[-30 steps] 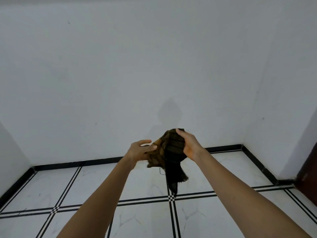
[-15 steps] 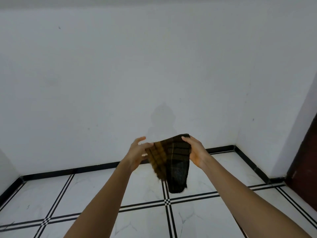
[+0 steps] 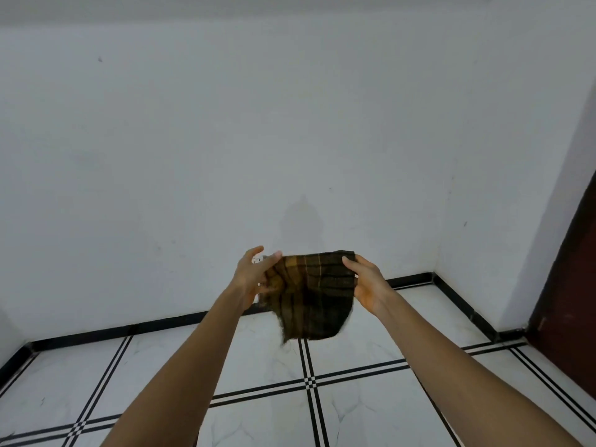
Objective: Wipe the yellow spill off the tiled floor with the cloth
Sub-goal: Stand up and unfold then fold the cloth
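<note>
We hold the dark brown-and-mustard checked cloth [image 3: 311,298] spread in the air above the white tiled floor [image 3: 371,414] with its black double lines, our left hand [image 3: 254,275] pinching its upper left edge and our right hand [image 3: 367,285] its upper right corner, each grip closed on fabric, before the plain white wall [image 3: 193,156].

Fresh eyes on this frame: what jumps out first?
A dark brown-and-yellow plaid cloth is held up mid-frame, stretched between the left hand and the right hand, in front of a bare white wall. Below lies the white tiled floor with black double lines; no yellow spill shows on it. A dark brown door stands at the right edge.
</note>
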